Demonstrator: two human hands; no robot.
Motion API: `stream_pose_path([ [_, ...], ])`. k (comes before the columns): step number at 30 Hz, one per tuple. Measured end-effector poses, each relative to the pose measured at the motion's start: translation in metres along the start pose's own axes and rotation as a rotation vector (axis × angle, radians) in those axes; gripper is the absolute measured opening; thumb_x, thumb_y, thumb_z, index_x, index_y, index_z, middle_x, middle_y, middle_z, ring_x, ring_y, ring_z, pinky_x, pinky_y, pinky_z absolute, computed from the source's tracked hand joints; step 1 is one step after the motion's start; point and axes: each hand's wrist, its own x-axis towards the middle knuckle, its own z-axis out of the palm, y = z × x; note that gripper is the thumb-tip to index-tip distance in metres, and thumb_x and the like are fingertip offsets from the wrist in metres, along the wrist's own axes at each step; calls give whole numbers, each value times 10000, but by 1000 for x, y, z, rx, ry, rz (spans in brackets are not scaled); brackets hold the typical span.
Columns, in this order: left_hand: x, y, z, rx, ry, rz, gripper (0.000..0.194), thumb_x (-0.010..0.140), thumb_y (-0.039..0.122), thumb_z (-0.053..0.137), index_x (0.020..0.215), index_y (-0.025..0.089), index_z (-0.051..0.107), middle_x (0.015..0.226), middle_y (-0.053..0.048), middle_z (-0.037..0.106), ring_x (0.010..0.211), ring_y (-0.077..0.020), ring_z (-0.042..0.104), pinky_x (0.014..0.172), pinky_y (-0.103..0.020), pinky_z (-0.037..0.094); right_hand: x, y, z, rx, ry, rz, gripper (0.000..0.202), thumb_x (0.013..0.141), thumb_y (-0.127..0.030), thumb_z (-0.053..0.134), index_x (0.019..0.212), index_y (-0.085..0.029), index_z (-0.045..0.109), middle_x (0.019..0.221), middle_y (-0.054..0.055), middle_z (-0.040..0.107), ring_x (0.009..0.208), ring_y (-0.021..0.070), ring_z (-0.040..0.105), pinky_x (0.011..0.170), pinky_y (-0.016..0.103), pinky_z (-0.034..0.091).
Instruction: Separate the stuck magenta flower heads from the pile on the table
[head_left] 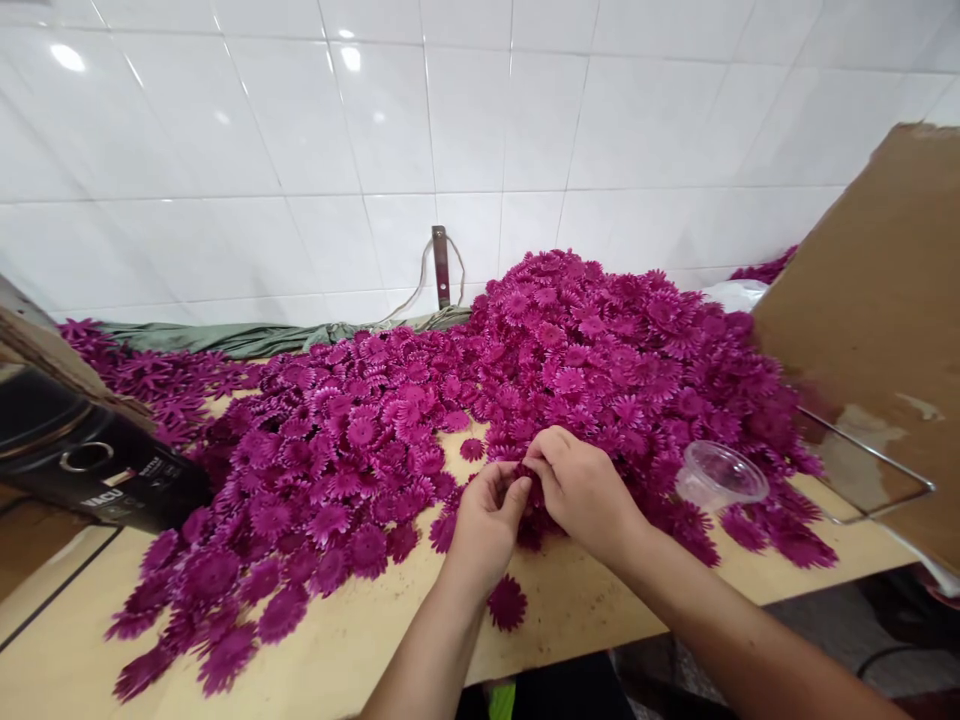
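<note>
Fingertips of both hands meet at a small magenta flower piece in the middle of the view. My left hand (491, 510) pinches it between thumb and fingers from the left. From the right, my right hand (574, 480) has its thumb and forefinger closed on the same spot; most of the piece is hidden by the fingers. Behind the hands rises a large heap of magenta flowers (600, 350), spreading left into a lower pile (360, 430). One loose flower (508, 603) lies on the wooden table (585, 620) just below my hands.
A clear plastic cup (724, 475) stands among flowers on the right, near a metal wire frame (862, 455) and a cardboard sheet (870, 330). At left is a black container (97, 460). Green cloth (247, 338) lies along the tiled wall (285, 130), below a metal bracket (441, 265).
</note>
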Motion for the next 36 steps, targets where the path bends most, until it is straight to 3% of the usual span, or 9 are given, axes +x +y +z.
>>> stream_pose_path([
  [4, -5, 5, 0, 94, 30, 3, 228, 571, 252, 703, 750, 151, 605, 603, 26, 551, 587, -106, 480, 592, -229, 392, 27, 28, -22, -109, 180, 202, 157, 805, -179, 374, 689, -192, 478, 601, 50, 564, 517, 172, 502, 520, 284, 362],
  [7, -4, 5, -4, 75, 55, -27, 226, 574, 227, 700, 770, 147, 622, 667, 7, 598, 650, -119, 513, 656, -237, 405, 55, 62, -43, -137, 285, 309, 76, 751, -175, 443, 752, -186, 518, 656, 60, 593, 601, 202, 545, 583, 320, 409],
  [10, 2, 4, -5, 36, 40, -13, 204, 586, 280, 696, 704, 145, 600, 641, 21, 573, 621, -102, 482, 639, -225, 384, 67, 77, -49, -151, 339, 232, 207, 674, -97, 497, 842, -171, 593, 901, 113, 640, 887, 260, 571, 808, 408, 420],
  [12, 8, 2, -5, 50, 28, 17, 232, 591, 333, 692, 623, 149, 556, 573, 46, 505, 564, -85, 421, 582, -212, 348, 60, 68, -44, -109, 339, 132, 240, 699, -128, 522, 914, -172, 618, 1005, 120, 635, 1002, 275, 534, 903, 446, 377],
  [14, 13, -2, -5, 67, 39, 28, 303, 589, 390, 685, 551, 161, 490, 512, 68, 416, 519, -75, 354, 531, -209, 303, 44, 47, -34, 22, 257, 67, 196, 755, -230, 535, 923, -186, 627, 978, 98, 653, 959, 254, 554, 881, 434, 406],
  [18, 21, -12, -8, 58, 75, 10, 372, 585, 477, 661, 541, 165, 463, 521, 68, 382, 531, -80, 337, 526, -211, 277, 11, 6, -14, 299, -97, 37, 132, 767, -260, 561, 866, -182, 605, 851, 48, 662, 809, 190, 585, 755, 346, 463],
  [23, 19, -18, -14, 30, -10, -39, 402, 592, 524, 644, 565, 159, 479, 533, 62, 399, 521, -77, 330, 518, -214, 272, 3, 0, -7, 315, -273, 59, 107, 739, -125, 546, 829, -177, 572, 800, 27, 655, 736, 163, 593, 685, 282, 449],
  [30, 7, 3, -4, 22, -6, 32, 293, 560, 368, 702, 605, 158, 502, 552, 50, 461, 539, -81, 390, 544, -217, 314, 9, 1, 4, -37, -36, -34, 187, 810, -122, 400, 750, -179, 567, 747, 62, 669, 698, 187, 616, 653, 276, 429],
  [36, -2, 13, -6, 161, 40, 67, 233, 603, 331, 662, 589, 161, 502, 556, 42, 458, 559, -90, 390, 572, -228, 321, 55, 53, -24, -200, 233, 236, 160, 763, -123, 416, 757, -184, 563, 607, 69, 615, 564, 212, 577, 565, 323, 427],
])
